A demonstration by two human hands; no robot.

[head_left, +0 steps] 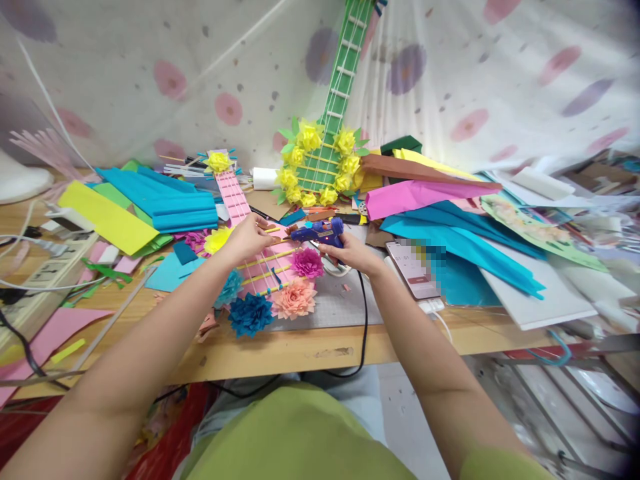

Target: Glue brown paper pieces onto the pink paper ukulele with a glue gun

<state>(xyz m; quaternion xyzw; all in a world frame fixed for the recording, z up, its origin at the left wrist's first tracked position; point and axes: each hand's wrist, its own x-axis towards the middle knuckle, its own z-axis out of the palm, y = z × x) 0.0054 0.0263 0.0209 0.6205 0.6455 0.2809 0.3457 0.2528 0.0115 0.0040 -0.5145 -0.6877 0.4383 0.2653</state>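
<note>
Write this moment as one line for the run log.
right hand: holds blue glue gun | left hand: over pink guitar, grip unclear | behind: green guitar with yellow flowers

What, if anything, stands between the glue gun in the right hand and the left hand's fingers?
Nothing plainly visible stands between the blue glue gun in the right hand and the left hand, though small details there are hard to make out. The magenta flower sits nearer the wearer, off that line.

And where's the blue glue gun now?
The blue glue gun is at the head view's centre, in the right hand, right of the left hand and pictured just above the magenta paper flower.
</note>
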